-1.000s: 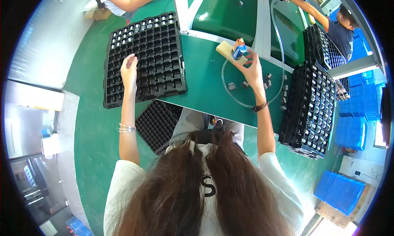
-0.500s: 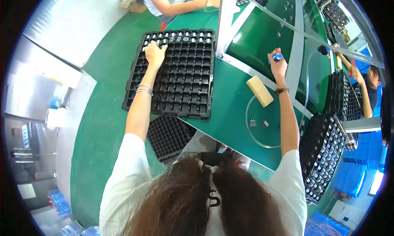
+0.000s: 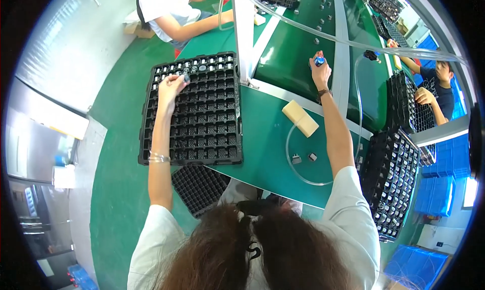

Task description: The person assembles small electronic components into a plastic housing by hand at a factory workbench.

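Note:
A black compartment tray (image 3: 204,133) lies on the left side of the green table, with small silver-and-white parts (image 3: 202,68) in its far rows. Over those rows my left hand (image 3: 168,92) is closed in a pinch on a small dark grey part (image 3: 186,78). Most of the nearer pockets show bare. My right hand (image 3: 320,77) reaches over the green belt (image 3: 288,58), its fingers wrapped round a small blue and red object (image 3: 319,61). What kind of object it is, I cannot make out.
A yellow foam block (image 3: 300,118), a clear hose (image 3: 299,175) and two small parts (image 3: 304,157) lie on the table. A white post (image 3: 244,42) rises beside the tray. Filled trays (image 3: 391,184) stand at right. Co-workers sit far left (image 3: 174,17) and right (image 3: 437,88).
The view has shifted, so the scene sits further left. My left hand has drawn back from the tray's far left pockets, and a dark part now shows in its fingers. The right hand keeps its hold.

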{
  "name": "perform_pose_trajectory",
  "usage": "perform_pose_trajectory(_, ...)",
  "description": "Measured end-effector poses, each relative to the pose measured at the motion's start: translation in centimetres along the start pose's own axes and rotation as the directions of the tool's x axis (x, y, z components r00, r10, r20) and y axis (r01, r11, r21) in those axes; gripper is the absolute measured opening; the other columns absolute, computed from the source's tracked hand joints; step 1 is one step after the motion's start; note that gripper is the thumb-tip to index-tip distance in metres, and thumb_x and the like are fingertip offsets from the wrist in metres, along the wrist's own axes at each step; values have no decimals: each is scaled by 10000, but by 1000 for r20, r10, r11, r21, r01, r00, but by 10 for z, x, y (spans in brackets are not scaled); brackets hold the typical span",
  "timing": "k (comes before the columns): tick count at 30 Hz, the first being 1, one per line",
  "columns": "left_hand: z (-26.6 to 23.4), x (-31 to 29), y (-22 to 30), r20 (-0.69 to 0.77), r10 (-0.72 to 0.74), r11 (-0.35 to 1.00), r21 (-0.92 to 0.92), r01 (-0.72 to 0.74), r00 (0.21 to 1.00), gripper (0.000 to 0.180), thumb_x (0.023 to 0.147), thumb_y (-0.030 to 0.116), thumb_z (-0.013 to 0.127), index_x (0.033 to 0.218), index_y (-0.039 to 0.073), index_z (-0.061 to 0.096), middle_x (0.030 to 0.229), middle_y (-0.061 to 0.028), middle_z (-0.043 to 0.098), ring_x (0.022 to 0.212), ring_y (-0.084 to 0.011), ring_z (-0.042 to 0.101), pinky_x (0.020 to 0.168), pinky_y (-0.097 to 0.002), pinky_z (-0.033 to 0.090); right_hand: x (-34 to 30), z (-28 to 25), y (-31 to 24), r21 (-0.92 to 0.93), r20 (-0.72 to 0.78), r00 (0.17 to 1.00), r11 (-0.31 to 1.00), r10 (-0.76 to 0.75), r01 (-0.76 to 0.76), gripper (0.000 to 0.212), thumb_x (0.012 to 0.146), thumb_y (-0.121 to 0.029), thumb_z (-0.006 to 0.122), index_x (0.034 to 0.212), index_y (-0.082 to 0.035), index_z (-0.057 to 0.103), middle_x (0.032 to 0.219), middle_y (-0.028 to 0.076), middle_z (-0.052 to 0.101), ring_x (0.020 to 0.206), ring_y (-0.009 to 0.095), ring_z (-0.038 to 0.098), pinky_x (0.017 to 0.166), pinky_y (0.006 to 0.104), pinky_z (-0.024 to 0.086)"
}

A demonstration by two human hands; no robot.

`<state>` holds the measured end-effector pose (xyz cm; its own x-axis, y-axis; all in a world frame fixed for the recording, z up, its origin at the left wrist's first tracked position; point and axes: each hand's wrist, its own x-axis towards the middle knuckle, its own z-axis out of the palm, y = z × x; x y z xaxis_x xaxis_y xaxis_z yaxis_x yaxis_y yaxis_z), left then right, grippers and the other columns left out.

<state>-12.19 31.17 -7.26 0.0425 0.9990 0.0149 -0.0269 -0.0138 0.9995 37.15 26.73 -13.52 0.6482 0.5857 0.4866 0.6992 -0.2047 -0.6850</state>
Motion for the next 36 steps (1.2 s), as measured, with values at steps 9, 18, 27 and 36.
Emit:
perform_pose_trajectory(9,111,-160,13,537,-181,737,-480,475,824,305,903,147,439,1076,-92,516,988,-179,593,959,-224,571,888,-272,464,-34,-51,-37,648,94,995,761,-37,-33,311,758,-303,672,826,-9,602,824,17,554,667,92,499,600,232,416)
perform_pose_trajectory(18,150,-242,56,651,-135,690,-480,542,747,334,873,140,525,1158,-27,480,1067,-117,585,941,-125,555,832,-214,448,-195,-200,-157,832,550,829,15,101,-554,321,867,-404,490,1046,-140,461,976,79,557,865,136,534,747,256,441)
perform_pose_trajectory(27,164,-280,71,568,-40,872,-381,306,822,285,833,183,610,1044,-8,588,757,29,549,708,-42,492,636,-165,396,-256,-237,-183,824,427,900,370,91,-429,302,883,-252,448,1105,-49,468,992,55,575,773,76,535,612,213,455)
perform_pose_trajectory(36,151,-292,73,501,-14,893,-383,236,865,278,879,228,538,972,-26,603,787,-12,562,732,-68,534,714,-212,461,-272,-238,-192,837,375,923,397,82,-376,293,873,-239,467,1081,-34,488,985,63,582,780,85,543,622,210,461)
